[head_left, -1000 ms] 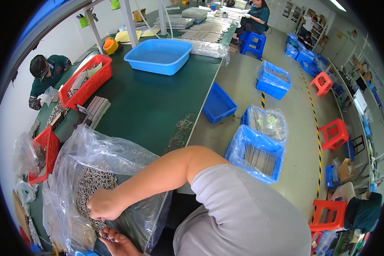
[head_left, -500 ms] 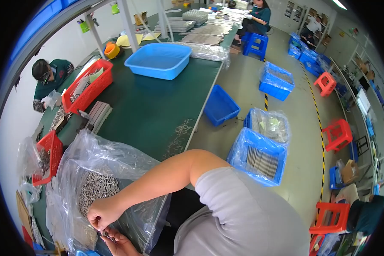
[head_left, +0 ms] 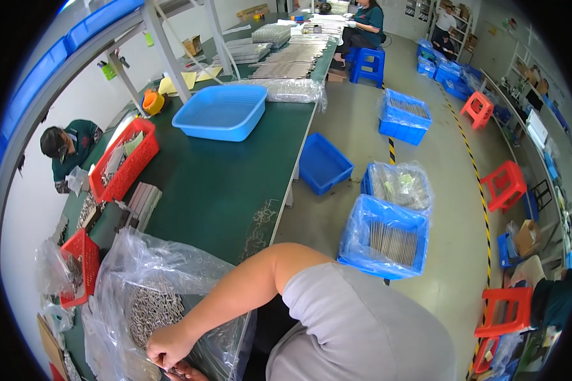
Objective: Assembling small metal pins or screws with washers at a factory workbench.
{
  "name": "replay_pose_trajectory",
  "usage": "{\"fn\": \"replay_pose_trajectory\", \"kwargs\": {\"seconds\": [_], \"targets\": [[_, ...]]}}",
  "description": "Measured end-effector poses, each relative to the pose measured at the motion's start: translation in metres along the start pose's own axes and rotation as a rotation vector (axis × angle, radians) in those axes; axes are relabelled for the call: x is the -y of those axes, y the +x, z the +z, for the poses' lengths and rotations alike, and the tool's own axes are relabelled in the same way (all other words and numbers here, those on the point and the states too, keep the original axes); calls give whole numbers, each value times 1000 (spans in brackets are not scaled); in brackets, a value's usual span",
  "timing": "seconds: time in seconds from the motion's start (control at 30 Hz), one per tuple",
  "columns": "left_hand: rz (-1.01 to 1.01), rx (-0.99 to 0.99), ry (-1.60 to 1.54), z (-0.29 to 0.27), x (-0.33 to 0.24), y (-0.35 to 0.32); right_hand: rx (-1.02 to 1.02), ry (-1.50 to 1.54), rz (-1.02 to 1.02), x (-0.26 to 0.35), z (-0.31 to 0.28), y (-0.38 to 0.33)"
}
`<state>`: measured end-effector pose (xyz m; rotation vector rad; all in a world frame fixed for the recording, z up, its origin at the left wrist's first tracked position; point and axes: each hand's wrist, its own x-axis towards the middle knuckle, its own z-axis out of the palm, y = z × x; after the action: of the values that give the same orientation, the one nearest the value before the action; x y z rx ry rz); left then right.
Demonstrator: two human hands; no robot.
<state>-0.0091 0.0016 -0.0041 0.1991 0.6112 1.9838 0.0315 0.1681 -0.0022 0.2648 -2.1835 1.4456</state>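
My right hand (head_left: pixel 170 345) reaches across from the right, over the near edge of a heap of small metal pins (head_left: pixel 154 314). Its fingers are pinched together, and what lies between the tips is too small to make out. Right below it, at the bottom edge, my left hand (head_left: pixel 187 372) shows only in part. Its fingers are curled by small metal parts (head_left: pixel 173 371), close under the right fingertips. The heap lies on a clear plastic bag (head_left: pixel 124 263) spread over the green table (head_left: pixel 216 181).
Red baskets (head_left: pixel 124 168) stand on the left, near a co-worker (head_left: pixel 70 152). A light blue tub (head_left: pixel 219 114) sits farther along the table, past stacked grey bars (head_left: pixel 144 202). Blue crates (head_left: pixel 387 238), one with metal rods, stand on the floor at right. Red stools (head_left: pixel 505 185) are farther right.
The view has tilted, so the table and both hands appear lower. My left hand is now mostly cut off by the bottom edge. The right hand stays pinched above it.
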Motion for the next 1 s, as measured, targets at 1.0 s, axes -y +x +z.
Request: {"fn": "replay_pose_trajectory", "kwargs": {"seconds": [1.0], "targets": [[-30,-1,-30,-7,2,3,147,312,260,27,-24,-15]]}}
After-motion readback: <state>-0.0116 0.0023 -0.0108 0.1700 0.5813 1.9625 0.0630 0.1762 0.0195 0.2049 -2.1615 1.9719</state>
